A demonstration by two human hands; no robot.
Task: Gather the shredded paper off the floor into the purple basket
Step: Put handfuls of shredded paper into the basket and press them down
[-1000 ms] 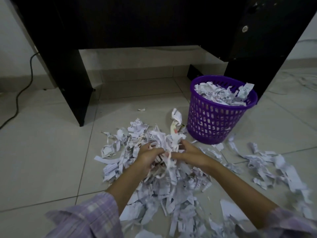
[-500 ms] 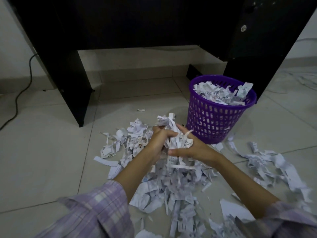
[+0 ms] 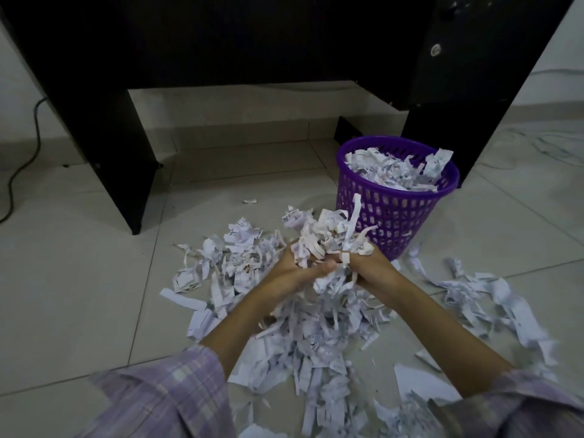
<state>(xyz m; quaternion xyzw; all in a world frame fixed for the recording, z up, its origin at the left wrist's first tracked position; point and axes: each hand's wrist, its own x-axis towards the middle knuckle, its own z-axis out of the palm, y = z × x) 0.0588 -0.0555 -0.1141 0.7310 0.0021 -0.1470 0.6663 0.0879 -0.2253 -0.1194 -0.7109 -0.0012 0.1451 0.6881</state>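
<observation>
From the head camera, the purple basket [image 3: 395,213] stands on the floor at about 2 o'clock from the picture's middle, a round plastic bin with a lattice wall of small square holes and a smooth rolled rim. It is filled almost to the rim with crumpled white paper strips [image 3: 395,172].

Just at its 8 o'clock side, the left hand [image 3: 294,270] and the right hand [image 3: 369,267] are cupped together, fingers curled round a raised clump of shredded paper [image 3: 328,235]; loose curly ribbons stick up from it and others trail down.

Under the wrists the main pile of shreds [image 3: 303,336] spreads over pale glossy floor tiles [image 3: 79,295], thin printed strips mixed with wider torn bits. A smaller scatter [image 3: 493,298] lies at 4 o'clock of the basket. Both forearms wear soft lilac plaid sleeves [image 3: 164,403].

Behind stands a matt black desk [image 3: 104,128], with a dark cable [image 3: 19,172] at 9 o'clock.
</observation>
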